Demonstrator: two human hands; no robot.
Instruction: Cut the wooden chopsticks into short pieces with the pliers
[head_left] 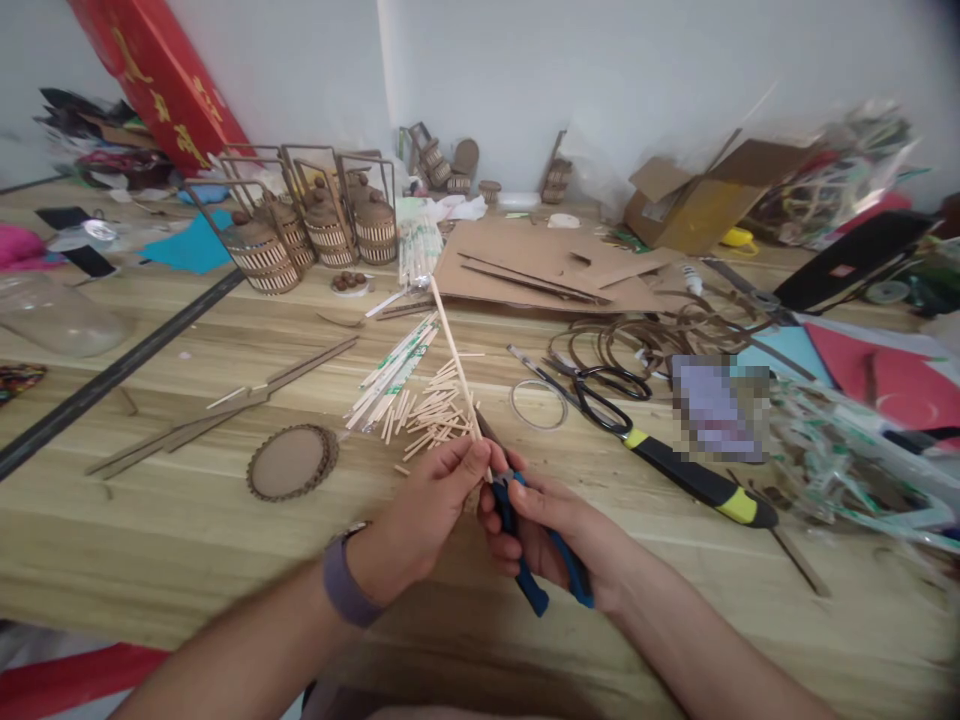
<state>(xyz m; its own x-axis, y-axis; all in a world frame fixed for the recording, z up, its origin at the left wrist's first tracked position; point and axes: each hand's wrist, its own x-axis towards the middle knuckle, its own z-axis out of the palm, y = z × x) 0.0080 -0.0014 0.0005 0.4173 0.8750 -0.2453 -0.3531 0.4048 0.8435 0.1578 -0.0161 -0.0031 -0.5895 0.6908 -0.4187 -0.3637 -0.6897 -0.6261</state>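
My left hand (442,490) pinches a thin wooden chopstick (454,350) near its lower end; the stick points up and away over the table. In my right hand (555,520) is a pair of blue-handled pliers (525,560), its jaws beside the stick's lower part. Whether the jaws touch the stick is hidden by my fingers. Just beyond my left hand lies a pile of short cut stick pieces (435,412). Behind that pile are several chopsticks in paper wrappers (394,370). A round cardboard disc with a corrugated rim (292,462) lies to the left.
Black scissors (600,400), a wire ring (538,404) and a black-and-yellow handled tool (697,480) lie to the right. Small lidded baskets with tall handles (330,230) stand at the back left. A cardboard sheet (517,265) and an open box (697,200) are behind.
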